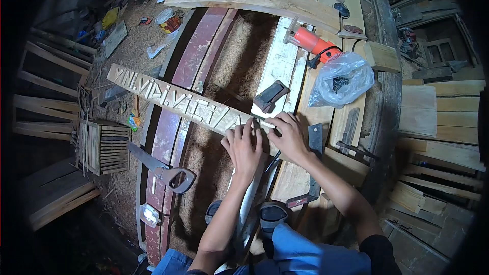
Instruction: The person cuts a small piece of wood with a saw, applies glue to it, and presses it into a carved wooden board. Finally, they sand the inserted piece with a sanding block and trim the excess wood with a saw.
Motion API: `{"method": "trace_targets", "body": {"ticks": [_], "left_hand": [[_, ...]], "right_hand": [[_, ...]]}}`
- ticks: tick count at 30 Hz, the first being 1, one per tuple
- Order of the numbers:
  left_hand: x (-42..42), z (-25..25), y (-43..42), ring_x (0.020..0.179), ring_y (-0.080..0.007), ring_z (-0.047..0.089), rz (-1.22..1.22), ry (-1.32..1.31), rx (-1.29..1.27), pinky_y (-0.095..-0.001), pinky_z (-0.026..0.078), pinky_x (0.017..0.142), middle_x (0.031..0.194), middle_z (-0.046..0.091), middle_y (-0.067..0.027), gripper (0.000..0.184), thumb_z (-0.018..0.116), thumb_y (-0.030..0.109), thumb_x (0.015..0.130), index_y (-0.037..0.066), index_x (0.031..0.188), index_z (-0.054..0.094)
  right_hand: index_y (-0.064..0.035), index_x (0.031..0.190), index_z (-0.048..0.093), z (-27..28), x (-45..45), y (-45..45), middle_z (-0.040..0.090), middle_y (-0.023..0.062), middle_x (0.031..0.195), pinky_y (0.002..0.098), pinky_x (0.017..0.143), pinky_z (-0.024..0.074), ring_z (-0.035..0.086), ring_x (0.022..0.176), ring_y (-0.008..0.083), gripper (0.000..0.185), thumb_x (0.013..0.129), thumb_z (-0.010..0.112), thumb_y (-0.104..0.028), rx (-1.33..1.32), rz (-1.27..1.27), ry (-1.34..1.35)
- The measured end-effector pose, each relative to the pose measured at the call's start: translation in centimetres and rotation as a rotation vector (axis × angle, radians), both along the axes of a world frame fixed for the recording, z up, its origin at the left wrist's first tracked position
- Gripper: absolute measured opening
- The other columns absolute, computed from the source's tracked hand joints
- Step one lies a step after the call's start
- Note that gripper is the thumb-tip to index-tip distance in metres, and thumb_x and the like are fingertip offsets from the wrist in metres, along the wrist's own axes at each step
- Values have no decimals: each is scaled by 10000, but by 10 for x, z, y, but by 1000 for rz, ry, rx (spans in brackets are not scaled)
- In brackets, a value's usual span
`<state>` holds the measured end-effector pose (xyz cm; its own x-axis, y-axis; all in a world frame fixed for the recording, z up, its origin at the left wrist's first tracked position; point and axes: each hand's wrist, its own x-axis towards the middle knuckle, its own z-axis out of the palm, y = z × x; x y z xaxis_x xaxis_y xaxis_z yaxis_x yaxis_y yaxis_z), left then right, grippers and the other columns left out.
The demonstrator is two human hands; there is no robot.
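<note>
A long wooden board (196,103) with raised light letters lies aslant across the bench beams, its near end beneath my hands. My left hand (244,145) rests on that end with its fingers stretched out and apart, fingertips touching the wood beside the last letter strokes. Close by on the right, my right hand (288,135) has its fingers bent in a pinch around a thin, light wood strip (265,124). Part of the strip is hidden by the fingers. A dark block-shaped tool (271,96) lies just beyond my right hand.
A red power tool (316,43) and a clear plastic bag (344,84) with dark contents lie at right. A handsaw (165,172) rests on the left beam. Across the far side lies a curved plank (254,0). A metal square (315,163) lies beside my right forearm.
</note>
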<state>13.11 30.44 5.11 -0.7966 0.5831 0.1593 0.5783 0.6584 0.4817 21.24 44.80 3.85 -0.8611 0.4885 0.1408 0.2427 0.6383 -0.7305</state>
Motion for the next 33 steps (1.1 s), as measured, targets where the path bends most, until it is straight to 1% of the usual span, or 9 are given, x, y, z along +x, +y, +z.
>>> {"method": "trace_targets", "body": {"ticks": [4, 6, 10, 15, 18, 21, 27, 31, 33], "left_hand": [[-9, 1, 8, 1075, -313, 519, -39, -3, -54, -482, 344, 960, 1119, 634, -99, 382, 692, 256, 950, 122, 1308, 692], [-11, 3, 11, 1112, -332, 522, -61, -32, -79, -505, 343, 994, 1178, 642, -112, 331, 704, 238, 937, 100, 1237, 731], [-11, 3, 11, 1100, -327, 529, -72, -12, -77, -493, 346, 977, 1143, 658, -94, 323, 726, 210, 909, 114, 1218, 738], [-8, 2, 11, 1050, -297, 542, -28, -39, 21, -466, 343, 919, 1044, 681, -48, 199, 755, 190, 857, 146, 1050, 734], [-6, 4, 9, 1042, -293, 539, -18, -74, 28, -465, 341, 908, 1041, 676, -42, 185, 765, 192, 835, 149, 1009, 721], [-5, 4, 8, 1072, -306, 532, -20, -99, 25, -473, 342, 933, 1095, 662, -56, 240, 777, 205, 816, 146, 1041, 722], [-4, 4, 4, 1141, -334, 508, 17, -88, 31, -491, 338, 988, 1231, 618, -104, 340, 788, 235, 811, 133, 1129, 721], [-1, 9, 0, 1142, -334, 507, 9, -87, 32, -489, 340, 979, 1229, 618, -104, 344, 774, 245, 845, 134, 1165, 718], [0, 14, -2, 1121, -307, 515, 10, -107, 101, -474, 329, 988, 1193, 641, -85, 325, 743, 252, 902, 125, 1199, 710]], "right_hand": [[-69, 1109, 744, 2, 1, 0, 651, 111, 1017, 460, 937, 477, 620, 1026, 318, 289, 823, 714, -99, -13, -48, -4], [-33, 1105, 743, 5, 2, 0, 666, 145, 1022, 431, 884, 525, 644, 995, 341, 275, 833, 709, -51, -12, -65, 13], [-38, 1106, 744, 7, 2, -1, 666, 142, 1017, 422, 874, 528, 643, 990, 332, 279, 830, 710, -52, -7, -73, 16], [-46, 1111, 746, 6, 3, -2, 658, 132, 990, 421, 870, 524, 638, 964, 317, 284, 829, 709, -50, -27, -77, 14], [-48, 1115, 745, 4, 5, -2, 655, 128, 979, 423, 864, 520, 636, 956, 314, 288, 829, 712, -52, -27, -78, 26], [-71, 1104, 742, 5, 8, -3, 655, 114, 1006, 453, 896, 508, 622, 1001, 329, 288, 818, 713, -95, -50, -80, -1], [-68, 1107, 742, 6, 10, -5, 653, 112, 996, 450, 880, 510, 625, 977, 327, 286, 823, 711, -95, -47, -75, 13], [-67, 1107, 741, 10, 9, -7, 656, 107, 1001, 447, 880, 509, 630, 970, 324, 279, 832, 716, -102, -32, -71, 13], [-64, 1120, 739, 16, 9, -9, 657, 103, 984, 449, 880, 509, 631, 968, 314, 289, 834, 728, -103, -76, -62, 0]]}}
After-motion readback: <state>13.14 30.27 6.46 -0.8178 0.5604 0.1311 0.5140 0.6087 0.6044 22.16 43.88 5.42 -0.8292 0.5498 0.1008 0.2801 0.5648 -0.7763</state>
